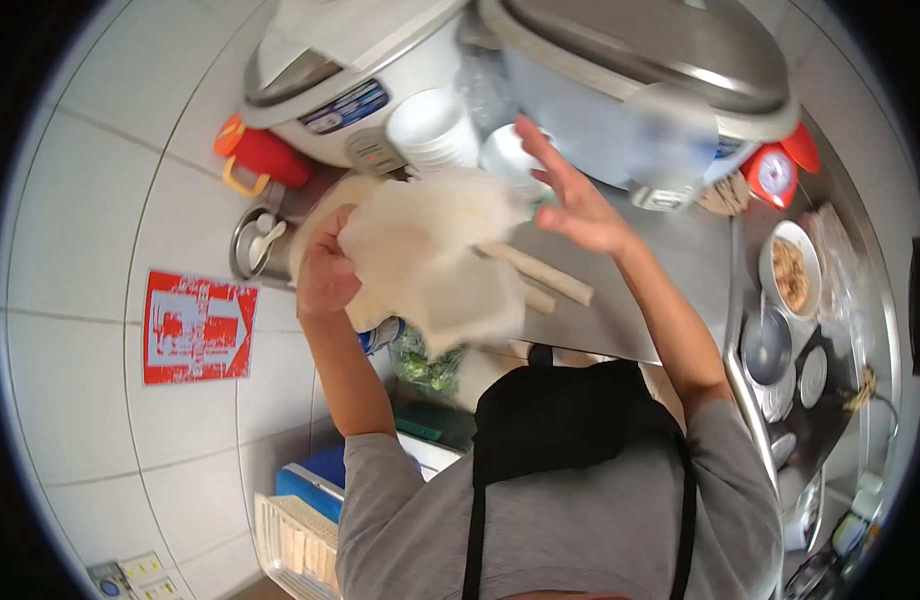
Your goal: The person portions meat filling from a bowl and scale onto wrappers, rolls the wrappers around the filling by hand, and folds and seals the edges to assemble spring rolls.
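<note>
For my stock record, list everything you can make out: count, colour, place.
Counter: one, grey, centre
Sheets: count unclear, pale, centre
Rolls: two, beige, on counter
Cookers: two, white, back
Cups: one stack, white, by cookers
Mug: one, red, upper left
Metal container: one, silver, left
Sign: one, red and white, left wall
Scale: one, red, upper right
Food bowl: one, white, right
Greens: count unclear, green, below counter
Basket: one, cream, lower left
Apron: one, black, worn
Left hand: one, bare, gripping sheets
Right hand: one, open, over counter
</note>
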Action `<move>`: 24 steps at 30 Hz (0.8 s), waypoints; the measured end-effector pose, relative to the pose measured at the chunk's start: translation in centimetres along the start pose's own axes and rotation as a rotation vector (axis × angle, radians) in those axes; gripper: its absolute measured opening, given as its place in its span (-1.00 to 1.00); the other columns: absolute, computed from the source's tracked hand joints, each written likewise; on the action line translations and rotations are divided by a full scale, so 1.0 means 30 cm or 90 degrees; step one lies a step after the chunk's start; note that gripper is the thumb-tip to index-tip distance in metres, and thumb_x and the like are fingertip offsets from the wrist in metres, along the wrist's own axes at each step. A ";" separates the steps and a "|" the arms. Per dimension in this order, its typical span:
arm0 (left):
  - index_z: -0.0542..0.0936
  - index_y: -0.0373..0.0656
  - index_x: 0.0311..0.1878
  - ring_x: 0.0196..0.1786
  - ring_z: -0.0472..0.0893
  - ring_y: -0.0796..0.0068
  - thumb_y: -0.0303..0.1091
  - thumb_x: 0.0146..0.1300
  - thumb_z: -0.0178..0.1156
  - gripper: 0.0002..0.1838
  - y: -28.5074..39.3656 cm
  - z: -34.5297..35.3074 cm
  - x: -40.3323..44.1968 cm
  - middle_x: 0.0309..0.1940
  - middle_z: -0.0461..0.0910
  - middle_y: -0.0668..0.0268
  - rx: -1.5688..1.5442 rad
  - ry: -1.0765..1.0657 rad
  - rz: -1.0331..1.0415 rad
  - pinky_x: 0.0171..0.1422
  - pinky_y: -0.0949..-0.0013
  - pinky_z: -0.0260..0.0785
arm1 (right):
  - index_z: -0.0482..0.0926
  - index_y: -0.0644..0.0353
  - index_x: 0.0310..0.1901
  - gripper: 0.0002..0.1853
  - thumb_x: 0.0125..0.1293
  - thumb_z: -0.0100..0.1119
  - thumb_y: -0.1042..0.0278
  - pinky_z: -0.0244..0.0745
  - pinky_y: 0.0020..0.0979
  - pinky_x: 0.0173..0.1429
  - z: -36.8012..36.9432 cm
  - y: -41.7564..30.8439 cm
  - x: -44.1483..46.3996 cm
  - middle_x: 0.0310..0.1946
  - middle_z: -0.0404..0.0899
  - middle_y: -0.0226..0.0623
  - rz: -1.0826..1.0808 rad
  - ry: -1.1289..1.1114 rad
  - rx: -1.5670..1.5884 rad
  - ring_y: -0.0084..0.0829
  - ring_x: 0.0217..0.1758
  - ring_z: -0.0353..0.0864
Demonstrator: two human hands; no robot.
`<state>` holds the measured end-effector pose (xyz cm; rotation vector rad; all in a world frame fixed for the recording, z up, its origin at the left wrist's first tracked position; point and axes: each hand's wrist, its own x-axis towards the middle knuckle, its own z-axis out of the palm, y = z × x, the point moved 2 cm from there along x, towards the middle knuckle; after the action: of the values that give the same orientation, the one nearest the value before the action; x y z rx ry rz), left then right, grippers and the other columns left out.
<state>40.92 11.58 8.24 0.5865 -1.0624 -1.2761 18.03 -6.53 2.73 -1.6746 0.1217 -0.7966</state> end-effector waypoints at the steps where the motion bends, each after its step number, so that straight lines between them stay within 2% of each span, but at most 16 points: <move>1: 0.41 -0.30 0.11 0.00 0.55 0.43 -0.42 0.01 0.21 -0.47 -0.038 0.040 0.045 -0.03 0.54 0.25 -0.009 0.004 -0.016 0.10 0.35 0.38 | 0.30 0.19 0.31 -0.30 0.15 0.36 0.26 0.25 -0.37 0.27 -0.042 0.001 -0.016 0.20 0.36 -0.24 0.003 -0.025 0.064 -0.41 0.26 0.30; 3: 0.44 -0.27 0.02 -0.06 0.56 0.46 -0.41 -0.02 0.23 -0.53 -0.137 0.130 0.135 -0.11 0.56 0.29 -0.027 0.013 -0.049 0.07 0.41 0.39 | 0.41 0.26 0.21 -0.40 0.14 0.38 0.31 0.32 -0.41 0.22 -0.122 -0.025 -0.101 0.09 0.47 -0.30 0.088 -0.155 0.183 -0.50 0.16 0.39; 4: 0.45 -0.26 -0.02 -0.08 0.57 0.48 -0.41 -0.04 0.24 -0.55 -0.189 0.186 0.178 -0.15 0.57 0.31 -0.039 0.022 -0.064 0.05 0.44 0.39 | 0.46 0.28 0.14 -0.46 0.13 0.38 0.34 0.35 -0.44 0.16 -0.164 -0.052 -0.163 0.01 0.51 -0.34 0.182 -0.150 0.161 -0.54 0.08 0.43; 6: 0.43 -0.22 -0.06 -0.22 0.52 0.61 -0.45 0.09 0.21 -0.68 -0.273 0.286 0.224 -0.27 0.54 0.38 0.078 0.027 -0.160 -0.08 0.51 0.37 | 0.55 0.32 0.00 -0.59 0.12 0.37 0.39 0.41 -0.50 0.04 -0.233 -0.132 -0.325 -0.16 0.59 -0.43 0.378 -0.145 0.123 -0.62 -0.08 0.49; 8: 0.42 -0.20 -0.08 -0.28 0.48 0.68 -0.44 0.20 0.18 -0.75 -0.358 0.343 0.235 -0.32 0.51 0.42 0.248 0.016 -0.262 -0.16 0.54 0.35 | 0.58 0.32 -0.09 -0.70 0.14 0.35 0.44 0.42 -0.54 -0.06 -0.316 -0.194 -0.487 -0.28 0.61 -0.48 0.380 -0.043 0.126 -0.67 -0.20 0.50; 9: 0.41 -0.20 -0.08 -0.30 0.46 0.69 -0.42 0.24 0.16 -0.78 -0.398 0.378 0.243 -0.34 0.50 0.42 0.252 -0.006 -0.290 -0.19 0.56 0.33 | 0.59 0.32 -0.14 -0.75 0.14 0.34 0.46 0.43 -0.56 -0.11 -0.346 -0.221 -0.553 -0.34 0.62 -0.51 0.381 0.007 0.130 -0.70 -0.26 0.50; 11: 0.41 -0.19 -0.08 -0.35 0.41 0.73 -0.38 0.33 0.12 -0.83 -0.461 0.445 0.258 -0.39 0.49 0.44 0.266 -0.050 -0.344 -0.26 0.58 0.30 | 0.58 0.33 -0.10 -0.74 0.19 0.31 0.45 0.42 -0.57 -0.12 -0.385 -0.295 -0.626 -0.30 0.61 -0.50 0.409 0.034 0.111 -0.71 -0.25 0.49; 14: 0.40 -0.22 -0.11 -0.38 0.38 0.74 -0.36 0.35 0.12 -0.83 -0.497 0.503 0.315 -0.43 0.49 0.44 0.385 -0.102 -0.293 -0.31 0.59 0.26 | 0.58 0.33 -0.06 -0.75 0.24 0.26 0.44 0.42 -0.58 -0.11 -0.466 -0.345 -0.681 -0.26 0.61 -0.48 0.407 0.076 0.077 -0.71 -0.22 0.48; 16: 0.42 -0.25 -0.12 -0.39 0.36 0.74 -0.37 0.33 0.16 -0.81 -0.517 0.528 0.369 -0.45 0.48 0.44 0.427 -0.079 -0.257 -0.31 0.58 0.25 | 0.58 0.32 -0.06 -0.75 0.25 0.26 0.43 0.42 -0.58 -0.11 -0.518 -0.368 -0.687 -0.25 0.61 -0.48 0.395 0.126 0.076 -0.72 -0.21 0.48; 20: 0.47 -0.28 -0.11 -0.38 0.38 0.72 -0.38 0.27 0.24 -0.77 -0.561 0.513 0.455 -0.45 0.48 0.44 0.449 -0.053 -0.219 -0.28 0.57 0.26 | 0.60 0.30 -0.09 -0.76 0.30 0.21 0.32 0.37 -0.66 -0.28 -0.621 -0.364 -0.673 -0.34 0.61 -0.54 0.403 0.173 -0.025 -0.80 -0.35 0.45; 21: 0.49 -0.27 -0.07 -0.35 0.41 0.70 -0.37 0.24 0.26 -0.73 -0.554 0.539 0.473 -0.40 0.52 0.41 0.443 -0.030 -0.192 -0.25 0.56 0.28 | 0.61 0.29 -0.16 -0.77 0.31 0.21 0.28 0.30 -0.65 -0.38 -0.634 -0.376 -0.656 -0.44 0.54 -0.61 0.374 0.191 -0.075 -0.82 -0.42 0.37; 24: 0.48 -0.28 -0.06 -0.32 0.44 0.69 -0.36 0.22 0.27 -0.71 -0.561 0.572 0.456 -0.32 0.56 0.38 0.534 -0.089 -0.167 -0.20 0.56 0.30 | 0.60 0.27 -0.25 -0.80 0.30 0.22 0.29 0.21 -0.61 -0.45 -0.680 -0.464 -0.648 -0.53 0.41 -0.64 0.391 0.199 -0.258 -0.80 -0.48 0.27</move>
<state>17.11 -2.22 5.64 1.3132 -1.6875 -1.0621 -12.78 -10.09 7.83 -1.7264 1.0205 -0.5723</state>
